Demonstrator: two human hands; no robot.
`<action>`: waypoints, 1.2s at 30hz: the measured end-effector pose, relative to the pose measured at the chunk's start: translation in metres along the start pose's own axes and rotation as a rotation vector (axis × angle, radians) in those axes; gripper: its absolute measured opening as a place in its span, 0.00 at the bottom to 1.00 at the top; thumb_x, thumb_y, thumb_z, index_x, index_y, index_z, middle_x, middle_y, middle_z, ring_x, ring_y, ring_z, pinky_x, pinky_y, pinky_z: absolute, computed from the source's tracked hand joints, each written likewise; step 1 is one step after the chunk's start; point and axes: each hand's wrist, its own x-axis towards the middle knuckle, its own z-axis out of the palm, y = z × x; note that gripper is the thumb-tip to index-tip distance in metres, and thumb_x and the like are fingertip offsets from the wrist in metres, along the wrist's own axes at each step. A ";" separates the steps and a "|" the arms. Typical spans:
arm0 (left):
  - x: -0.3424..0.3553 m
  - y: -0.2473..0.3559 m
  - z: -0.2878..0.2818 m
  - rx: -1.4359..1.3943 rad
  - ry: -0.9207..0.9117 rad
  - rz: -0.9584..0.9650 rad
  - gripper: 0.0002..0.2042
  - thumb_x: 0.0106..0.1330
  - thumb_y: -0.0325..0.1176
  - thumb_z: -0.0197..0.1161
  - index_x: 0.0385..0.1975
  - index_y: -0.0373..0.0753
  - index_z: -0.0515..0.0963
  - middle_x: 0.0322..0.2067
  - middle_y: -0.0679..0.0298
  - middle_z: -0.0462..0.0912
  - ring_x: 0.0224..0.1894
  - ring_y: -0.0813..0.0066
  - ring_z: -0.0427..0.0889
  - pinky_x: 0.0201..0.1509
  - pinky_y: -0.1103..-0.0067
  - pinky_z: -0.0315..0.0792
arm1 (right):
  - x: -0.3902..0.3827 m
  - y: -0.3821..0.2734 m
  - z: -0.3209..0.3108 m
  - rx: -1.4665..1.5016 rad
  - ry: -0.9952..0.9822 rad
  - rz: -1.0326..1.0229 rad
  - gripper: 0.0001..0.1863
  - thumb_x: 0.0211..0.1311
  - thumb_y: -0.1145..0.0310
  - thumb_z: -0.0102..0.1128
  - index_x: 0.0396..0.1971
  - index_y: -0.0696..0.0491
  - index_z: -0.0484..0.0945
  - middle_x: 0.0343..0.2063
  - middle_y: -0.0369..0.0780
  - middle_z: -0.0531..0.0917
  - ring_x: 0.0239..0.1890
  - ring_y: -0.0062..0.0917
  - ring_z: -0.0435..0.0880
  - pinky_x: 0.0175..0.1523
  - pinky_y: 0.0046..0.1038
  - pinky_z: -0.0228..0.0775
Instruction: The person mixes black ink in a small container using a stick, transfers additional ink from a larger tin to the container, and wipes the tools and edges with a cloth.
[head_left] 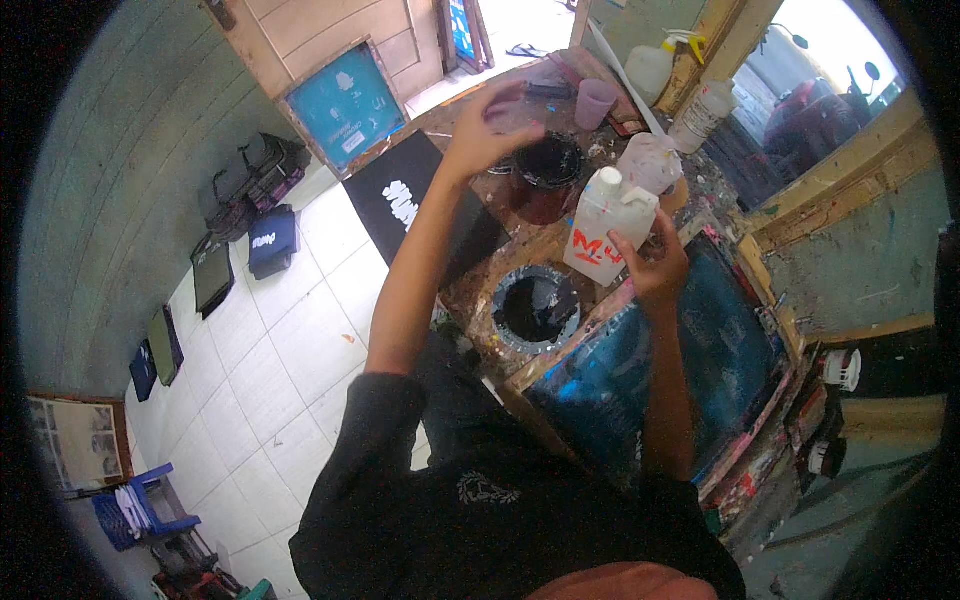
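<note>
In my right hand (655,265) is a white plastic jug (600,235) with red hand lettering, gripped at its side near the handle. The jug stands tilted over the cluttered worktop, and its cap end points away from me. My left hand (490,130) is raised over the far part of the worktop, close to a dark jar (545,165) with a black, paint-smeared top. Motion smears its fingers, so whether they hold anything cannot be made out. Nearer to me sits an open round tub (535,310) with a grey-smeared rim and dark paint inside.
A paint-stained cup (650,165) and a pinkish cup (595,103) stand beyond the jug. A blue screen-printing frame (650,370) lies at the near right. A black printed panel (425,210) lies at the left. Folded dark cloths (272,242) rest on white floor tiles.
</note>
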 end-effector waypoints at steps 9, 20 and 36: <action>-0.059 -0.036 0.058 0.236 0.067 -0.111 0.59 0.30 0.45 0.90 0.66 0.33 0.63 0.60 0.50 0.77 0.64 0.60 0.75 0.70 0.68 0.66 | -0.011 0.033 -0.009 0.027 -0.026 0.074 0.41 0.45 0.65 0.84 0.61 0.55 0.71 0.55 0.46 0.80 0.55 0.33 0.82 0.52 0.35 0.80; -0.074 0.048 0.025 0.239 0.056 0.100 0.53 0.30 0.42 0.88 0.63 0.36 0.69 0.57 0.55 0.81 0.60 0.63 0.80 0.67 0.69 0.70 | 0.024 -0.113 -0.021 -0.284 0.008 -0.512 0.36 0.51 0.67 0.79 0.61 0.53 0.73 0.46 0.45 0.82 0.48 0.36 0.84 0.53 0.34 0.78; -0.151 0.111 0.009 0.286 0.007 0.379 0.56 0.34 0.44 0.89 0.67 0.36 0.63 0.66 0.48 0.70 0.68 0.55 0.72 0.72 0.63 0.65 | -0.030 -0.181 0.011 -0.134 -0.388 -0.473 0.10 0.57 0.74 0.72 0.40 0.57 0.86 0.38 0.42 0.83 0.37 0.33 0.85 0.42 0.31 0.78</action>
